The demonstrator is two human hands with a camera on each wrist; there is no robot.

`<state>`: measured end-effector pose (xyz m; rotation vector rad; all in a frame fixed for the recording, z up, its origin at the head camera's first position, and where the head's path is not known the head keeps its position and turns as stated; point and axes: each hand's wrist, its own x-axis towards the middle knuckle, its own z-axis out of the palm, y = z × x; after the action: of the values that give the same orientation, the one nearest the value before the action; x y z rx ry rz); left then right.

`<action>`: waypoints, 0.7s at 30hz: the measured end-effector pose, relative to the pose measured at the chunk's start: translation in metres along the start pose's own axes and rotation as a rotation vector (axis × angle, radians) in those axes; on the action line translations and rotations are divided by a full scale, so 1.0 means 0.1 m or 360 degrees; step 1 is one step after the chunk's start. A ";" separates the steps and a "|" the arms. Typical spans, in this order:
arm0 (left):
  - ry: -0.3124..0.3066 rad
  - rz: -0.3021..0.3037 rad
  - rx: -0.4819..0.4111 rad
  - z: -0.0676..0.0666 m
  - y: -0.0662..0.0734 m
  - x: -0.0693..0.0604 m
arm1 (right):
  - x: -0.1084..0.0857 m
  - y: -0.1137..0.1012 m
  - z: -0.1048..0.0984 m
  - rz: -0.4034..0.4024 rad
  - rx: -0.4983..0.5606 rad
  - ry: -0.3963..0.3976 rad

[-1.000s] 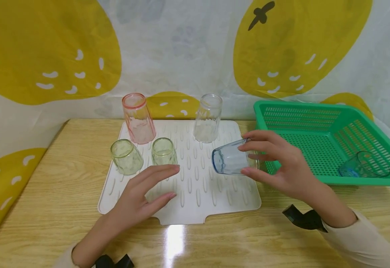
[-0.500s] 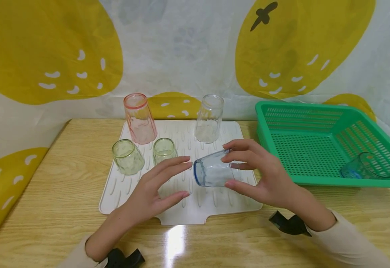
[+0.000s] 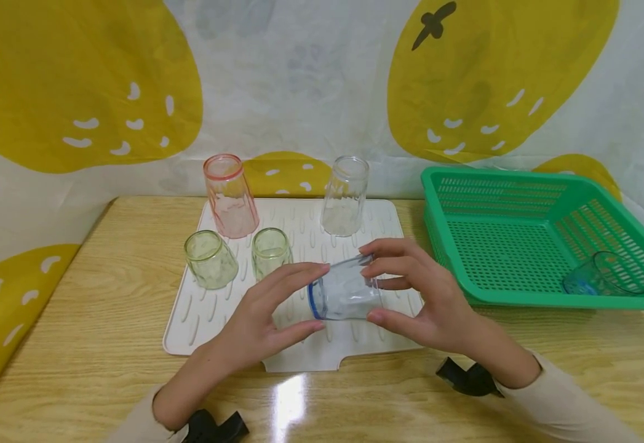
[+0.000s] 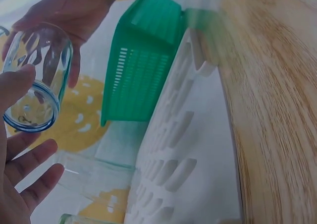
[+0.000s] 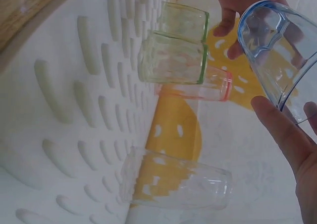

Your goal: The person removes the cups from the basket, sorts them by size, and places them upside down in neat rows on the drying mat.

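A clear blue-tinted drinking glass [image 3: 346, 289] lies tilted sideways in the air above a white drying mat [image 3: 310, 351]. My right hand [image 3: 427, 295] holds it near the rim, thumb below and fingers above. Its blue base points left, toward my left hand [image 3: 261, 307], whose thumb and fingers spread around that end. Whether they touch it is hard to tell; in the left wrist view, several fingers [image 4: 37, 157] stand apart from the base. On the mat stand two short green glasses [image 3: 211, 261], a tall pink-rimmed glass [image 3: 230, 200] and a tall clear glass [image 3: 345, 200].
A green plastic basket [image 3: 499, 298] stands to the right of the mat on the wooden table [image 3: 111, 277]. Another blue glass [image 3: 604, 275] lies on its side in it. A cloth with yellow fruit shapes [image 3: 299, 74] hangs behind.
My right hand has carried the blue glass leftward and slightly nearer. The left hand has moved right, so its fingers now surround the glass's base end. The standing glasses have stayed put.
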<state>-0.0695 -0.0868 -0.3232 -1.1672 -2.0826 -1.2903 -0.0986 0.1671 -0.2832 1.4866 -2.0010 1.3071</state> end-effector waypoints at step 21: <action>0.0090 0.0168 0.0003 0.02 0.03 0.05 | -0.08 0.08 -0.04 0.0046 0.0058 -0.0218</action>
<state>-0.0702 -0.0821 -0.3191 -1.2087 -1.9548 -1.2573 -0.1035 0.1748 -0.2903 1.6095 -2.1005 1.2920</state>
